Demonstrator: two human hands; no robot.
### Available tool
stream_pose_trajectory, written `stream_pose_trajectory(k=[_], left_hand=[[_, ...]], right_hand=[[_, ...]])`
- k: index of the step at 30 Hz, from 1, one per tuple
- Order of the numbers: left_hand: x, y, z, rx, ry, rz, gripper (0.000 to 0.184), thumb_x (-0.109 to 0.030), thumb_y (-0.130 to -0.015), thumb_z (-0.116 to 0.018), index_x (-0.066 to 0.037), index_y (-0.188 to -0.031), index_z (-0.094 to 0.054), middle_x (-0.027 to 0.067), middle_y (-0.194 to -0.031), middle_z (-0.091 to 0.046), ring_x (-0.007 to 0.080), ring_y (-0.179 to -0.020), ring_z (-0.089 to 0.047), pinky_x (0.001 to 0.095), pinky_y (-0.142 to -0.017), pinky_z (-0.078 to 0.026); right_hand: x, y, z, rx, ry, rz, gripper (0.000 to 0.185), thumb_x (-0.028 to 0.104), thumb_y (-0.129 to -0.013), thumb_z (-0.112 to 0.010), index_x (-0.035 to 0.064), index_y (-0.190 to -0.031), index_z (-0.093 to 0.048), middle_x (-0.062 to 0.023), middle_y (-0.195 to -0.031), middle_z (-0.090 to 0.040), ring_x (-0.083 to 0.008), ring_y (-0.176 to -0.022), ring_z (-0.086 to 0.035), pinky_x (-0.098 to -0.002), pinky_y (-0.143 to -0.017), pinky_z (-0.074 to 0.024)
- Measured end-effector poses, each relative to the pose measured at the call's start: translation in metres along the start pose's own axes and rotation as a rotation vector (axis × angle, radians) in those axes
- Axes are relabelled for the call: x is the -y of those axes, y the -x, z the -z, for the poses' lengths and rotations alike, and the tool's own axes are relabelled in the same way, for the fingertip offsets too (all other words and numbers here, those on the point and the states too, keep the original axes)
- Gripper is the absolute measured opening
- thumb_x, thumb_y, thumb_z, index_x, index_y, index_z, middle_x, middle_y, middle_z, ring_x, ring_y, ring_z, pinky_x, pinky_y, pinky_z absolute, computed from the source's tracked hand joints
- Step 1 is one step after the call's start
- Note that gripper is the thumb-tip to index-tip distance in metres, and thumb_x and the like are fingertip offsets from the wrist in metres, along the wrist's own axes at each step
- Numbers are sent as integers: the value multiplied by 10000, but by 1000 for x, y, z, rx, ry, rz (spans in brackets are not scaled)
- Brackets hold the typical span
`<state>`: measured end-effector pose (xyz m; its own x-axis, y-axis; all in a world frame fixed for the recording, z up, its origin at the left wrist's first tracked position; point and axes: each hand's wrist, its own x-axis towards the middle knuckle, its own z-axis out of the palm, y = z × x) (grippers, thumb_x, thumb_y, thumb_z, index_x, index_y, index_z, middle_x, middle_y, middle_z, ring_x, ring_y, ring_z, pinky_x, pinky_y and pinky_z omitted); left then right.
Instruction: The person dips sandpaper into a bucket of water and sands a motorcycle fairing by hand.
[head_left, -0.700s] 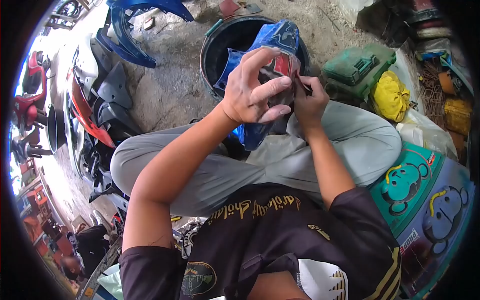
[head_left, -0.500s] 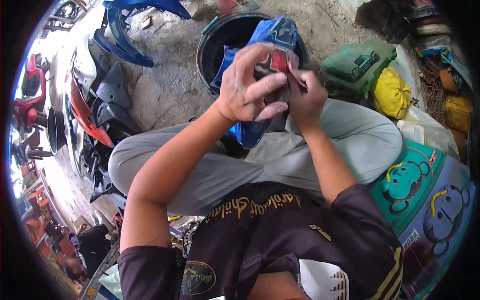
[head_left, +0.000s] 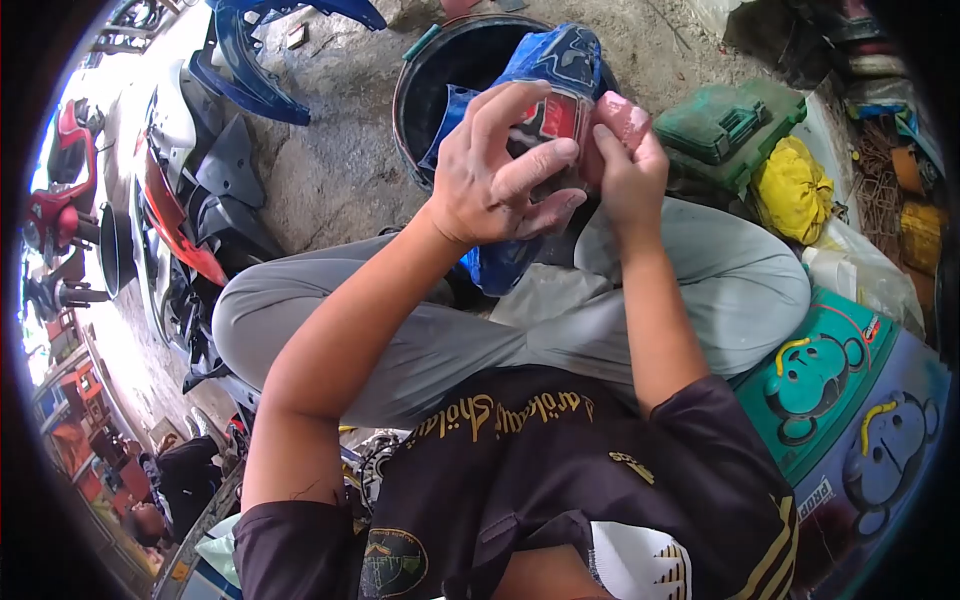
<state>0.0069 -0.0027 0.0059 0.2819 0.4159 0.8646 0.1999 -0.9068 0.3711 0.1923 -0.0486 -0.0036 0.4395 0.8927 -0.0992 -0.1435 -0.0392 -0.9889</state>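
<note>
My left hand (head_left: 505, 165) grips a dusty motorcycle body panel, its fingers spread around it. The blue panel (head_left: 555, 65) reaches up over the bucket and down between my legs. A red and black patch (head_left: 560, 118) shows beyond my fingers. My right hand (head_left: 632, 172) is closed on a pink pad (head_left: 622, 118) with whitish residue on it, at the panel's right edge. Whether the pad touches the panel I cannot tell. Behind the panel stands a black bucket (head_left: 408, 118) with dark contents.
Blue fairing pieces (head_left: 245, 75) lie at the upper left, with red, white and grey panels (head_left: 228, 170) below them. To the right are a green tool case (head_left: 725, 125), a yellow bag (head_left: 793, 190) and a teal box (head_left: 830, 370). Another person (head_left: 185, 490) is at the lower left.
My right hand has moved slightly right and outward from the panel, bringing the pink pad into clear view. My left hand has stayed nearly in place on the panel.
</note>
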Motion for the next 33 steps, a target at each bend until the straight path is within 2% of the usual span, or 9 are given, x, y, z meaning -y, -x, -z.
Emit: stream_pose_trajectory(k=[1, 8, 14, 15, 23, 26, 29, 32, 33], left_hand=[[0, 0, 0, 5, -8, 6, 868, -375, -772, -986, -303, -1539, -585, 246, -1471, -589, 439, -1189, -683, 469, -878, -648], [-6, -1, -4, -21, -60, 40, 882, -305, -760, -997, -295, -1531, -569, 239, -1459, -584, 417, -1166, -680, 427, -821, -655], [-8, -3, -1, -3, -71, 65, 870, -282, -769, -987, -296, -1536, -577, 240, -1436, -595, 416, -1137, -682, 431, -810, -649], [-7, -3, -1, -11, -69, 64, 871, -279, -768, -987, -296, -1536, -577, 240, -1434, -596, 414, -1129, -684, 432, -811, -648], [-3, 0, -2, -26, -63, 95, 867, -251, -748, -982, -323, -1525, -603, 197, -1429, -611, 374, -1088, -695, 412, -807, -638], [-1, -4, 3, 25, -124, 40, 810, -198, -845, -947, -228, -1531, -518, 289, -1457, -586, 361, -1062, -757, 407, -788, -684], [-3, -3, -6, 1, -116, 81, 781, -194, -766, -932, -375, -1472, -652, 183, -1400, -639, 346, -1050, -727, 397, -791, -634], [-4, -4, -8, -16, -154, 104, 768, -174, -766, -920, -391, -1456, -659, 182, -1361, -661, 349, -1024, -746, 391, -770, -638], [-5, -4, -8, -21, -146, 118, 759, -174, -769, -919, -391, -1450, -662, 185, -1343, -669, 354, -1019, -751, 393, -762, -642]], right_hand=[[9, -3, 4, 14, -25, -93, 304, 47, -1075, -660, -24, -1365, -714, -55, -1235, -785, -139, -1075, -745, -317, -933, -603], [0, -32, 27, 46, -25, -304, 266, 126, -1111, -641, -4, -1317, -748, -59, -1168, -803, -112, -980, -737, -288, -887, -584], [-18, -39, 14, -9, 397, 48, 316, 251, -1109, -675, -22, -1226, -783, -92, -1029, -820, -139, -929, -728, -326, -870, -572], [-12, -38, 10, 68, 473, -48, 349, 288, -1098, -693, -23, -1229, -784, -100, -1021, -819, -152, -920, -727, -350, -866, -577], [-6, -53, 15, 305, 257, -296, 274, 223, -1145, -620, 28, -1272, -766, -21, -1059, -790, -121, -934, -703, -330, -864, -582], [0, -36, 13, 320, 219, -233, 278, 228, -1148, -616, 13, -1225, -774, -28, -1090, -794, -116, -951, -700, -336, -852, -579], [-13, -39, 13, 294, 217, -157, 294, 230, -1147, -618, -13, -1189, -777, -44, -1121, -798, -120, -979, -697, -335, -880, -571], [-3, -77, 11, 332, 480, -229, 308, 210, -1136, -628, -41, -1239, -773, -65, -1184, -799, -132, -1053, -692, -320, -965, -548], [-18, -80, 16, 344, 408, -204, 327, 220, -1132, -629, -54, -1256, -758, -73, -1118, -809, -132, -1016, -690, -321, -952, -546]])
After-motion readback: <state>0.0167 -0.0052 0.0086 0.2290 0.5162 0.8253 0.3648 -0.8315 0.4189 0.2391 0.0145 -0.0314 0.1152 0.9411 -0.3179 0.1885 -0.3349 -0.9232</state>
